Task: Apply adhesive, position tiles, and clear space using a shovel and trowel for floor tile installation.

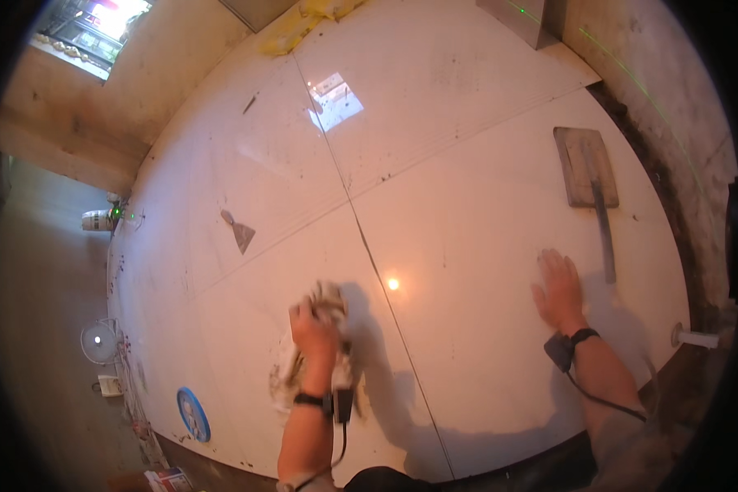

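Low on the left side of the white tiled floor (467, 344), my left hand (313, 330) has its fingers closed on a crumpled, stained cloth (330, 297). More of the cloth bunches under and beside my wrist. My right hand (561, 287) lies flat on the tiles with its fingers stretched out, holding nothing. A trowel with a flat rectangular plate (578, 168) rests just beyond it, its handle pointing toward my right wrist. Each wrist wears a black strap with a small cabled box.
A putty knife (239, 234) lies on the left tiles, with a thin dark stick (249, 104) farther off. Near the left edge is a blue-rimmed round lid (193, 414). Yellow plastic (303, 25) lies at the back. A wall (672, 98) bounds the right; a white fan-like object (99, 342) stands left.
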Demonstrator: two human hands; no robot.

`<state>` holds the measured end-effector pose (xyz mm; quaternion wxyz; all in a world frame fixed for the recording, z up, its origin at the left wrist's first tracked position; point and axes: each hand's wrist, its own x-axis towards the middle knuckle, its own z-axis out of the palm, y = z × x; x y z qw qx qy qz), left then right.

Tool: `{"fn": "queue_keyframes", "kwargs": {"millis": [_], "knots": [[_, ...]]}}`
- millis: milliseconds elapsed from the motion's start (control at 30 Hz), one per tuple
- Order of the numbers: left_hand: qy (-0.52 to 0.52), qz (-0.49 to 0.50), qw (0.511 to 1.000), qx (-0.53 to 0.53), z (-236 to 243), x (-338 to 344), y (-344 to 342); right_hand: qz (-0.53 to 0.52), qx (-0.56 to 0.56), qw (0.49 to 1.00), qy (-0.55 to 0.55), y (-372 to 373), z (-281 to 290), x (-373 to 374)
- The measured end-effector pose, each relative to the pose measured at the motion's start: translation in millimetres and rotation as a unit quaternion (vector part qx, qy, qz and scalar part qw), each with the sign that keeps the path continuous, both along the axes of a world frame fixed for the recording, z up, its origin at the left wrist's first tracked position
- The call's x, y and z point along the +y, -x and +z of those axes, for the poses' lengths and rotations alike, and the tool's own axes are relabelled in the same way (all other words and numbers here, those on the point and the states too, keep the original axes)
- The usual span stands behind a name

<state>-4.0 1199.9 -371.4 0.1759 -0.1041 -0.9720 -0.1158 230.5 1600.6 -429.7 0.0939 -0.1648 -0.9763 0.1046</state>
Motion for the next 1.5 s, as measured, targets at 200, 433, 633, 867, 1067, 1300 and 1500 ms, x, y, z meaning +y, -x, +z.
{"fn": "queue_keyframes", "kwargs": {"millis": [200,433,633,867,1067,1300,1500], "knots": [[0.023,-0.067,0.987,-0.143,-52.6,100.5,192.0,0.012,-0.016,1.000,0.022,12.6,9.8,-4.6],[0.129,-0.161,0.977,-0.048,-74.6,146.7,191.0,0.015,-0.014,1.000,0.000,17.6,5.5,7.6],[0.157,-0.215,0.959,-0.101,-69.9,105.6,125.7,0.025,-0.003,1.000,0.008,16.9,2.7,1.9],[0.062,-0.232,0.955,-0.175,-57.7,64.6,5.1,0.033,0.021,0.999,0.011,9.0,-7.4,-9.1],[0.091,-0.251,0.931,-0.249,-33.2,39.8,-103.6,0.047,0.062,0.997,-0.031,4.6,-7.5,-4.6],[0.116,-0.373,0.777,-0.493,-19.2,-18.7,-239.1,0.025,0.057,0.997,-0.038,-4.3,-9.2,-0.5],[0.230,-0.403,0.564,-0.683,-59.3,-223.5,-266.7,0.012,0.106,0.994,-0.036,0.6,-21.0,-8.0]]}}
